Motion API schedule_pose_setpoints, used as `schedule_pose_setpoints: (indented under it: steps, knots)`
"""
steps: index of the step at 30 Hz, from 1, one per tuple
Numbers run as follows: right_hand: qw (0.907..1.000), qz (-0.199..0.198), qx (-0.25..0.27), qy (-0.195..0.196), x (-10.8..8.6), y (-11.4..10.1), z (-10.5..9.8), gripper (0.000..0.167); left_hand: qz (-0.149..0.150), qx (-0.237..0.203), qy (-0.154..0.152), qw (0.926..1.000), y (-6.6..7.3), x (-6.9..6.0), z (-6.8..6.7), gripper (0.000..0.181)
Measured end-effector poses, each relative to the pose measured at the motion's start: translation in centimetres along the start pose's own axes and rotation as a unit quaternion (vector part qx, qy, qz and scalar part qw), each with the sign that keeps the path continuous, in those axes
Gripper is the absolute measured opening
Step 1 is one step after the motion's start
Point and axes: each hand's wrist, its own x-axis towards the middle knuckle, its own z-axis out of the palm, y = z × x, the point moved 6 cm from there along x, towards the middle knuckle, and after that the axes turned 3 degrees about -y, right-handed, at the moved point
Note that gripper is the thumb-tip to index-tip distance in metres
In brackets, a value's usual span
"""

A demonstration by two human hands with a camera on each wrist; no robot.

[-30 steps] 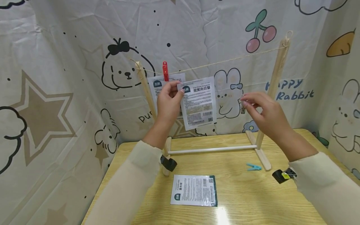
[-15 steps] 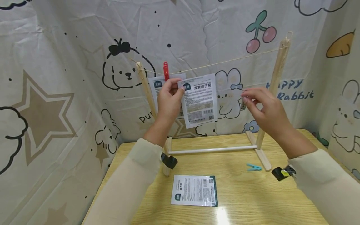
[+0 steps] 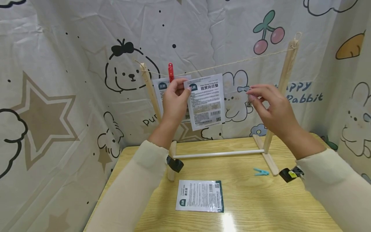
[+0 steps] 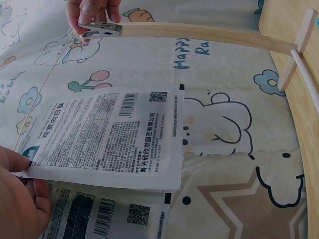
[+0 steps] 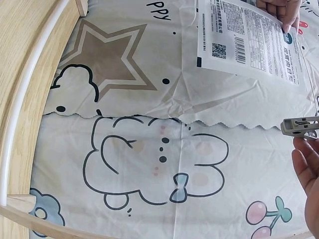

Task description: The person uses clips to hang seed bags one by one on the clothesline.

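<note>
My left hand [image 3: 175,101] pinches the upper left corner of a white printed seed packet [image 3: 206,104] between thumb and fingers. The packet hangs just below the string [image 3: 240,61], in front of another packet [image 3: 159,91] that a red clothespin [image 3: 171,71] clips to the string. To the right, my right hand [image 3: 271,104] pinches a grey clothespin [image 5: 299,127], apart from the packet. In the left wrist view the same clothespin [image 4: 103,30] lies between thumb and fingertips, its jaws pointing away from the hand.
The string runs between two wooden posts [image 3: 285,74], joined low down by a white rod [image 3: 220,154]. Lying on the table [image 3: 246,199] are a third packet [image 3: 200,196] and a blue clothespin [image 3: 261,172]. A patterned cloth [image 3: 87,42] hangs behind.
The seed packet in my left hand has risen slightly toward the string. My right hand has also moved up a little with the grey clothespin.
</note>
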Motion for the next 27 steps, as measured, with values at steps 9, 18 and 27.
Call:
schedule_pose_setpoints:
  steps: [9,18,27]
  knots:
    - [1.0,-0.001,0.001,0.001,1.1,-0.4,0.0,0.021,0.0,-0.006,0.0,1.0,0.1,0.0,0.0,0.02]
    - [1.0,-0.007,0.004,0.004,2.3,-0.8,0.2,0.02,-0.003,-0.003,-0.001,1.0,0.1,0.2,0.0,0.02]
    - [0.9999,-0.01,-0.003,0.002,3.3,-1.3,0.2,0.022,-0.003,-0.002,-0.002,1.0,0.2,0.1,0.0,0.021]
